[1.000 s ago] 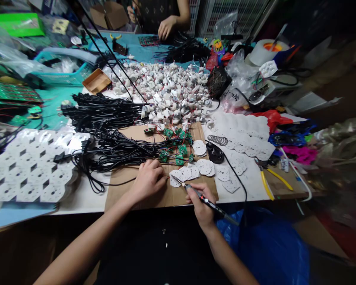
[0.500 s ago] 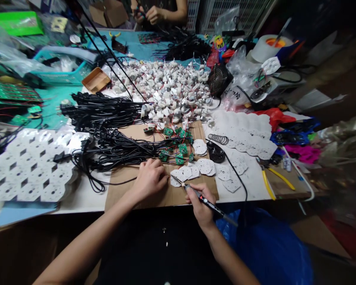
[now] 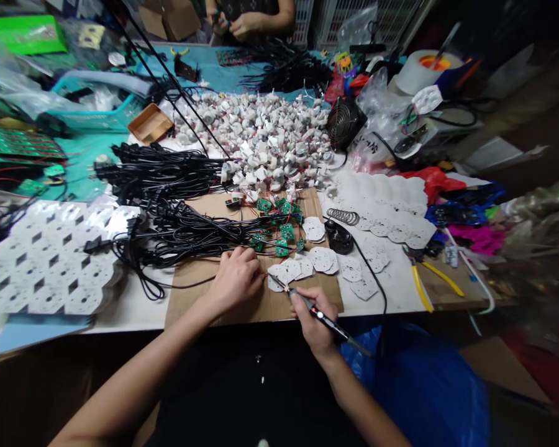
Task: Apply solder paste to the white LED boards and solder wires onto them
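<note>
My right hand (image 3: pixel 315 316) is closed around a soldering iron (image 3: pixel 323 318), its tip resting at the leftmost of several white round circuit boards (image 3: pixel 276 284). My left hand (image 3: pixel 239 276) is closed on the end of a black cable (image 3: pixel 193 286), with the fingertips beside that same board. The wire ends between the fingers are too small to make out well. Just beyond, small green circuit boards (image 3: pixel 286 233) with red wires lie at the ends of a bundle of black cables (image 3: pixel 186 230). A sheet of cardboard (image 3: pixel 256 307) lies under both hands.
A heap of white parts (image 3: pixel 265 133) fills the middle back. Stacked white board panels (image 3: pixel 46 261) lie left. To the right are a solder stand (image 3: pixel 339 237), yellow-handled pliers (image 3: pixel 422 285) and a small black fan (image 3: pixel 343 123). Across the table, a co-worker's hands (image 3: pixel 245 26) are busy.
My hands and the soldering iron stay almost in the same spot, the iron's rear end shifting slightly. Across the table, the co-worker's hands have moved a little.
</note>
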Action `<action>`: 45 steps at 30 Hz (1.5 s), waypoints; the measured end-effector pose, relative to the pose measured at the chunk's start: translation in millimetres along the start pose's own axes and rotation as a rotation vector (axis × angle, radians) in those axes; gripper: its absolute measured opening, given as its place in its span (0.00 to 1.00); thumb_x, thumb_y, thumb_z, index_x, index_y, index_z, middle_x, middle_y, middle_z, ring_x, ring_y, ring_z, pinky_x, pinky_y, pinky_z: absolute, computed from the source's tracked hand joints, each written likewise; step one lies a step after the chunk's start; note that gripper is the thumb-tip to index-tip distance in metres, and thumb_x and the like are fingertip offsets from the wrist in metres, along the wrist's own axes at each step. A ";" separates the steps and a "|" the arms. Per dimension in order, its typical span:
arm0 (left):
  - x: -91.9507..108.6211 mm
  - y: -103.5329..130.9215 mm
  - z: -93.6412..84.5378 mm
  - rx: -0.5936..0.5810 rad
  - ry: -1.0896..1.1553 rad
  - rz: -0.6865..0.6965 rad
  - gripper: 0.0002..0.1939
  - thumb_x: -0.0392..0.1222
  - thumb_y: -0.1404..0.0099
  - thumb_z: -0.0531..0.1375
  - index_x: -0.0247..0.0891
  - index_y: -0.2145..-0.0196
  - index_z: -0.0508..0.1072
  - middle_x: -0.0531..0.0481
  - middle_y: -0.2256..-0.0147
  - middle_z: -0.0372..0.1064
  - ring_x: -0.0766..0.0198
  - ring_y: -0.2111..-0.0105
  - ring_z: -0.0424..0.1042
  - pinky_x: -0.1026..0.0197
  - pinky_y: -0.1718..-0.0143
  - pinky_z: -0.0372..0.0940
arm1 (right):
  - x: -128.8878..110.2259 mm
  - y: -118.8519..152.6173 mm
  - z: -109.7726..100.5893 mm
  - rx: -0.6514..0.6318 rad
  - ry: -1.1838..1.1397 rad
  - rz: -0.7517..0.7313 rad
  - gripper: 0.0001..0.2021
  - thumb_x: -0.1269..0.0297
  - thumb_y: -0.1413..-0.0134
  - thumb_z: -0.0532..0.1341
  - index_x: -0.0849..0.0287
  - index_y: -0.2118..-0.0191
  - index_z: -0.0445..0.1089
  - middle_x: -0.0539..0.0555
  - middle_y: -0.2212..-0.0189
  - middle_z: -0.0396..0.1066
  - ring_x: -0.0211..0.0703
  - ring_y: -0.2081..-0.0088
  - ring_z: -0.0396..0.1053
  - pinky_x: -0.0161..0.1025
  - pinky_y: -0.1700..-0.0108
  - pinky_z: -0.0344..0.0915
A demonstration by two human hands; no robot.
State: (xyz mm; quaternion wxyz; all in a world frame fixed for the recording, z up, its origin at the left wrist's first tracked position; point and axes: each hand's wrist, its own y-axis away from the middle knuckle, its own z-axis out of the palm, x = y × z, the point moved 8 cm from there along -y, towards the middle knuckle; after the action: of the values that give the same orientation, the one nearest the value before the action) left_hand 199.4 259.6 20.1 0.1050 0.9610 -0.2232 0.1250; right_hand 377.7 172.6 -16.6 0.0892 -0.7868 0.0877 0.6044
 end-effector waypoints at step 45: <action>-2.8 -2.5 1.0 0.026 0.018 -0.009 0.10 0.43 0.34 0.57 0.39 0.71 0.74 0.44 0.62 0.69 0.52 0.57 0.64 0.52 0.58 0.57 | -22.4 -5.9 0.4 0.101 -0.104 -0.076 0.09 0.60 0.44 0.66 0.57 0.59 0.70 0.50 0.73 0.75 0.37 0.74 0.72 0.34 0.71 0.71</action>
State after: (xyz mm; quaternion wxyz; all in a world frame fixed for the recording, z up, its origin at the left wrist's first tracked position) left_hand 198.3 262.6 18.0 0.0952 0.9621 -0.2162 0.1360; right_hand 373.0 179.1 5.2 0.1561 -0.7517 0.0835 0.6353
